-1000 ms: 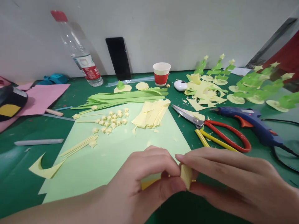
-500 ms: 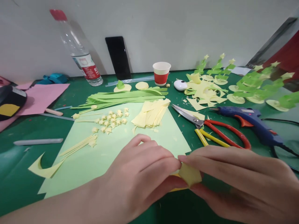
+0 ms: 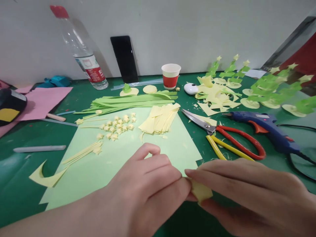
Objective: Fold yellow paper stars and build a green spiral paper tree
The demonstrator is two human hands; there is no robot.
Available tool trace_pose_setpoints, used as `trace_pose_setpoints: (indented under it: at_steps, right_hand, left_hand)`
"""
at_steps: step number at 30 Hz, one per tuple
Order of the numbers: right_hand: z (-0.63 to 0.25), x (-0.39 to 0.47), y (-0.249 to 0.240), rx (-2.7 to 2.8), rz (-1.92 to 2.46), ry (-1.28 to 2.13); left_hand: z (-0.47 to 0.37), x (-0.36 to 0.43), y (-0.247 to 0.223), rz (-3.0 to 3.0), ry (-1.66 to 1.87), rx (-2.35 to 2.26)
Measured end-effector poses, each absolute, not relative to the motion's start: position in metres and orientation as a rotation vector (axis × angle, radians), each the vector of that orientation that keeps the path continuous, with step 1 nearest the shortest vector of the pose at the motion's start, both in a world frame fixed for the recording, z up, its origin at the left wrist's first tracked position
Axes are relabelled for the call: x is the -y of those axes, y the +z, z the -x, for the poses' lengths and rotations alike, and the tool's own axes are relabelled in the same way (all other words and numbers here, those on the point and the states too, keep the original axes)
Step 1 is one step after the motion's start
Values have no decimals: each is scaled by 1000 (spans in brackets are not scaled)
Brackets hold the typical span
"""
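Between my two hands, near the front edge of the green paper sheets, is a small folded piece of yellow paper (image 3: 201,191). My left hand (image 3: 150,184) is closed, its fingertips pinching the paper's left side. On the other side, my right hand (image 3: 249,194) grips it between thumb and fingers, with long fingers laid over the top. Part of the paper is hidden by the fingers. Beyond my hands, on the light green paper (image 3: 123,164), lie several small yellow paper stars (image 3: 118,126) and a pile of yellow paper strips (image 3: 160,118).
Scissors (image 3: 209,128) with red and yellow handles and a blue glue gun (image 3: 261,123) lie at right, its cord trailing. Behind are green strips (image 3: 130,100), a paper cup (image 3: 171,77), a phone (image 3: 124,59) and a bottle (image 3: 89,65). Paper plants (image 3: 271,89) stand far right.
Both hands have dropped slightly and still pinch the yellow paper. A yellow strip that showed beneath it is now out of sight. The left fingers have shifted further over the paper.
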State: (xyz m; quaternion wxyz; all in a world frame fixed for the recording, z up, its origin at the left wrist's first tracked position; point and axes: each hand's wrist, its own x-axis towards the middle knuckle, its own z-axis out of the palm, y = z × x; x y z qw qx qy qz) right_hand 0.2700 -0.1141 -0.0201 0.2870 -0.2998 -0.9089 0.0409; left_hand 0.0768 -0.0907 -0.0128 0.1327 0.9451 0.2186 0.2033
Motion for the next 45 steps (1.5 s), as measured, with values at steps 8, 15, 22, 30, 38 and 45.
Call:
trace_pose_setpoints:
  at_steps: [8, 15, 22, 30, 38, 45]
  right_hand:
    - [-272, 116, -24, 2445, 759, 334]
    - [-272, 116, -25, 2434, 764, 539]
    - [-273, 116, -27, 2363, 777, 656]
    - [-269, 110, -18, 2243, 822, 633]
    - [-269, 111, -21, 2301, 849, 696]
    - [-273, 118, -20, 2314, 760, 862]
  left_hand:
    - [-75, 88, -13, -2823, 583, -441]
    - [-72, 89, -20, -2728, 596, -393]
    - [-74, 91, -19, -2785, 729, -418]
    - [-74, 92, -21, -2849, 757, -559]
    - [-76, 94, -26, -2868, 835, -623]
    - [-73, 92, -21, -3038, 908, -264]
